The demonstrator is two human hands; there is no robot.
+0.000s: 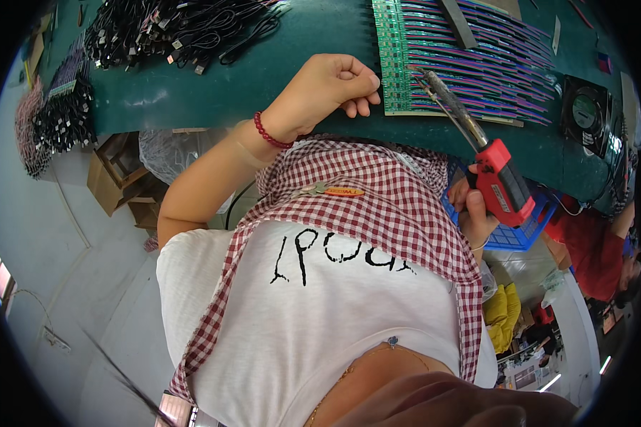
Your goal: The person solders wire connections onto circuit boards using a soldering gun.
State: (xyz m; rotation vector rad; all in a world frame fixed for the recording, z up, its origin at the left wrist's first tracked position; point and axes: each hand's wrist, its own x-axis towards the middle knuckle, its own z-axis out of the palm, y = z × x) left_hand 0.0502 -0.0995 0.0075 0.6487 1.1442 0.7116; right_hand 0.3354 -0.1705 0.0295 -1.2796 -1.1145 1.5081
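Note:
My right hand [475, 211] grips a red and black soldering gun [504, 186]. Its long metal tip reaches up and left, over the wires by a panel of small green circuit boards [393, 67]. Rows of red, blue and dark wires [495, 80] run rightward from that panel. Close to the panel's left edge is my left hand [342, 87], its fingers curled and its thumb pressed to the index finger. Whatever lies in that pinch, if anything, is too small to make out. A grey bar [457, 23] rests across the wires at the top.
Black cables with USB plugs [171, 32] are piled at the far left of the green table [292, 43]; more bundles [64, 107] hang off its left end. A square black fan [585, 114] stands right. Below are a blue basket [513, 238] and cardboard boxes [114, 174]. A person in red [587, 245] is at right.

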